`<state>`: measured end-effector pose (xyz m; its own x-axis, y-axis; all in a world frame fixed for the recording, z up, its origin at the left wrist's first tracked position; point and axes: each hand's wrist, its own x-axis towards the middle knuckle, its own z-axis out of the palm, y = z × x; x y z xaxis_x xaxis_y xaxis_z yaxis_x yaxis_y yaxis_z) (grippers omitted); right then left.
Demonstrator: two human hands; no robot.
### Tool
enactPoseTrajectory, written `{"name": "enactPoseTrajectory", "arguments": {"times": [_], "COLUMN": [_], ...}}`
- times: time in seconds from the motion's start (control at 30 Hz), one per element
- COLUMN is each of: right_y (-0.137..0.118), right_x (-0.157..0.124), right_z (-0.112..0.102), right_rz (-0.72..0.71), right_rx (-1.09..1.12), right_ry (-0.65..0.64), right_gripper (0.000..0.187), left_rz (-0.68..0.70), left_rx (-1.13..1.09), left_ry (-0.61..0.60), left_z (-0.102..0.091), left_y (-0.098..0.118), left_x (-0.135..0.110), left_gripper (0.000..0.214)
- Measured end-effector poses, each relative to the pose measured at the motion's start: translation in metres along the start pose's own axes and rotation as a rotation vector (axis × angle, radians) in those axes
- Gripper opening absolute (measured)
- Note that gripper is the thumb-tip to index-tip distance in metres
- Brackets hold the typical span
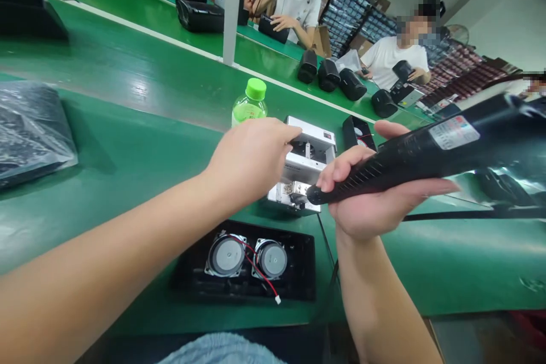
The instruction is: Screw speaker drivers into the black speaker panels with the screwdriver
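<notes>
The right hand's [377,196] grip is clenched around a black corded electric screwdriver [426,151], its tip at a silver metal housing [307,160] clasped from above by the left hand [251,162]. Nearer, a black panel [298,264] with two speaker drivers [227,256] lies on the green worktop [460,261].

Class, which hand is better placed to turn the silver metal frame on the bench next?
Probably the left hand: its fingers rest on the silver metal frame. The right hand is wrapped around a black electric screwdriver, so it is occupied.
</notes>
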<state>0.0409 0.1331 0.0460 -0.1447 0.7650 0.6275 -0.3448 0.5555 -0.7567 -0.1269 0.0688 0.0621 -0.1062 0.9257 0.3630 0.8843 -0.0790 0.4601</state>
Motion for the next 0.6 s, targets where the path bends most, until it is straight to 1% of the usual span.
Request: {"name": "enactPoseTrajectory", "arguments": {"times": [0.07, 0.1, 0.13, 0.23, 0.33, 0.4, 0.47, 0.53, 0.6], "right_y": [0.000, 0.000, 0.000, 0.001, 0.003, 0.004, 0.002, -0.006, -0.020], "right_x": [0.003, 0.005, 0.006, 0.005, -0.002, -0.008, -0.011, -0.009, -0.008], "right_z": [-0.003, -0.004, -0.005, -0.003, 0.001, 0.001, -0.003, -0.010, -0.018], "right_rz": [0.020, 0.030, 0.040, 0.052, 0.116, 0.129, 0.100, 0.079, 0.073], "right_rx": [0.011, 0.020, 0.026, 0.034, 0.038, 0.041, 0.049, 0.084, 0.126], "right_ry": [0.020, 0.034, 0.047, 0.076, 0.031, 0.006, 0.003, 0.003, -0.007], "right_gripper": [0.074, 0.074, 0.073, 0.072, 0.070, 0.070, 0.073, 0.075, 0.076], "left_rz": [-0.002, 0.010, 0.030, 0.155, 0.190, 0.155, 0.031, -0.070, -0.091], "left_rx": [0.071, 0.066, 0.040, -0.084, -0.047, 0.012, 0.026, 0.014, -0.012], "left_ry": [-0.024, -0.018, -0.005, -0.038, -0.113, -0.128, -0.145, -0.165, -0.191], "left_z": [0.005, 0.004, 0.003, -0.008, -0.013, -0.010, -0.004, 0.002, 0.007], "left_y": [-0.002, -0.003, -0.006, -0.019, -0.039, -0.052, -0.062, -0.068, -0.071], "left_x": [0.000, -0.007, -0.017, -0.064, -0.118, -0.152, -0.179, -0.197, -0.205], "left_gripper": [0.057, 0.062, 0.062, 0.040, 0.058, 0.074, 0.090, 0.105, 0.115]}}
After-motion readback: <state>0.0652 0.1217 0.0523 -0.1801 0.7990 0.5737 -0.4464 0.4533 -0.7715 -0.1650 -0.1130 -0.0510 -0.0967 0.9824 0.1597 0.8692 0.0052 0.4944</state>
